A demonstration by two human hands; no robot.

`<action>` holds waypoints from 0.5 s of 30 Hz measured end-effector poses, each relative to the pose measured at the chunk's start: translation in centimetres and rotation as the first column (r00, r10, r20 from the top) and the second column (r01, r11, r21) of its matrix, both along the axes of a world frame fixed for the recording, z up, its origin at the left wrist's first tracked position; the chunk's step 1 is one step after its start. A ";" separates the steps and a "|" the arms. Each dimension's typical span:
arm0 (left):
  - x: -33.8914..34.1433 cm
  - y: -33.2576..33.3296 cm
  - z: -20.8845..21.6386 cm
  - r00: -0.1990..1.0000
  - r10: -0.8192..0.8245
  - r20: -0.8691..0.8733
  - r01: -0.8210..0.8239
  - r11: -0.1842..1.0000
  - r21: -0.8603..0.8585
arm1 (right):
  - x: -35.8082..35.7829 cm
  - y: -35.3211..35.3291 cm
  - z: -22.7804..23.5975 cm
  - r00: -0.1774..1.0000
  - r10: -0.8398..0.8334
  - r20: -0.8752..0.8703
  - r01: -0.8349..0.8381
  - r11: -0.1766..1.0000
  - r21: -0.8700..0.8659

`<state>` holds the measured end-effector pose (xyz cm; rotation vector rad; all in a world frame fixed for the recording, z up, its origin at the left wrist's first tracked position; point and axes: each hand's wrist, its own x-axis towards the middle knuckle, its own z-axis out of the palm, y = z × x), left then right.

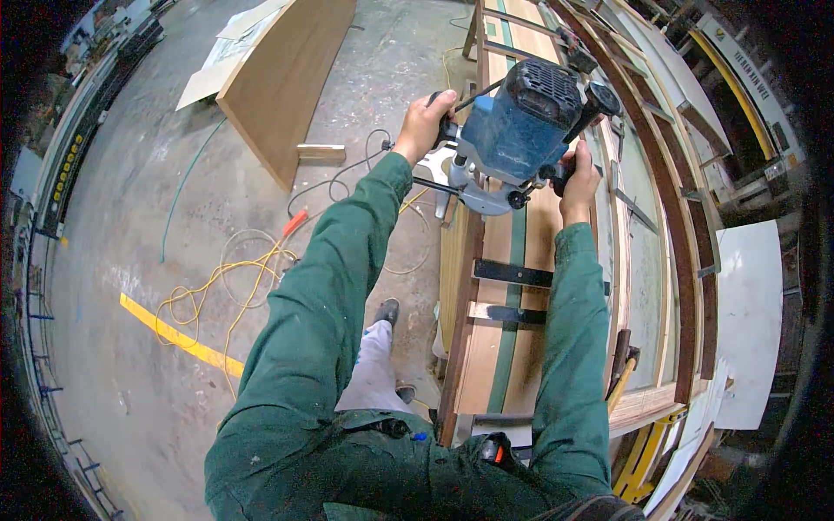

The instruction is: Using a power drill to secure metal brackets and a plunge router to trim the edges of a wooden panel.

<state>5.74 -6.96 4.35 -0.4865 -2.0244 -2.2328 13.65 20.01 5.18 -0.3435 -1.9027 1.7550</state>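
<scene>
A blue plunge router (512, 130) with a black motor cap is held out in front of me in both hands. My left hand (423, 126) is wrapped round its left side handle. Its right handle is gripped by my right hand (579, 184). The grey router base (491, 200) is over a long wooden workpiece (473, 365) with a green stripe along it; I cannot tell whether the two touch. Nearer to me, dark metal straps (512, 273) cross the workpiece. The cutting bit is hidden.
Yellow cord (198, 300) and other cables coil on the concrete floor at left, near a yellow floor stripe (178, 334). A large wooden panel (287, 82) stands upright beyond. At right are a framed bench (647, 286), a hammer (622, 382) and a white sheet (749, 321).
</scene>
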 end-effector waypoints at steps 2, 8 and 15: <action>-0.3 0.0 -0.2 1.000 0.001 0.008 -0.001 1.000 -0.006 | 0.0 -0.1 0.0 1.000 -0.001 0.001 0.001 1.000 0.002; -0.5 0.2 -0.4 0.999 0.001 0.039 -0.002 1.000 0.030 | -0.4 0.0 -0.2 1.000 -0.011 -0.028 0.011 1.000 -0.021; -0.2 0.5 0.0 0.999 0.032 0.032 -0.032 0.999 0.028 | -0.2 0.3 0.3 1.000 0.021 -0.013 -0.022 1.000 -0.009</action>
